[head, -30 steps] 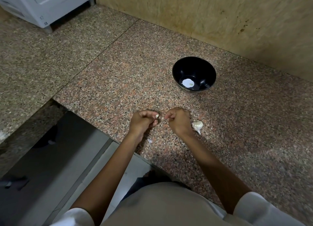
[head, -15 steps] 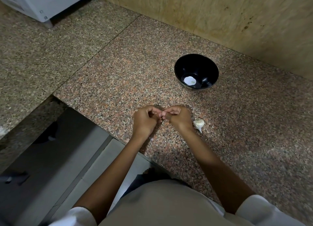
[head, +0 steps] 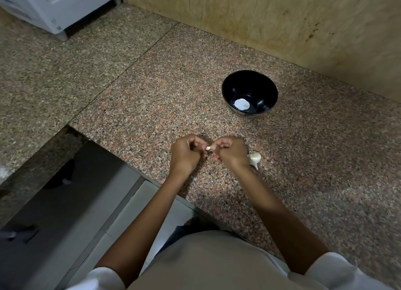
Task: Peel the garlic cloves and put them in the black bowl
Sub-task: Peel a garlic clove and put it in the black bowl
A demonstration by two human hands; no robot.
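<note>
Grip: both pinching. Left hand and right hand are curled, knuckles up, fingertips meeting on one small pale garlic clove held between them just above the tabletop. Only a sliver of the clove shows, so I cannot tell how much skin is left on it.

Head view, near to far:
- Garlic bulb lies on the tabletop just right of the right hand, stem pointing near. Partly hidden by the wrist.
- Small pale scrap by the left wrist, possibly shed skin; too small to be sure.
- Black bowl sits upright, far and right of the hands, well apart from them. White patch on its bottom; cannot tell whether it is a clove, a label or glare.
- White appliance at far left, against the panelled wall.

Step in hand, my reading: stripping the skin off this clove. To do it well, one hand should anchor the clove by its blunt end while the other catches a loose edge with a nail and pulls along the length. Rotate between pulls. Keep the work low over the tabletop so a slip loses nothing. Check for clinging film before carrying it to the bowl.
</note>
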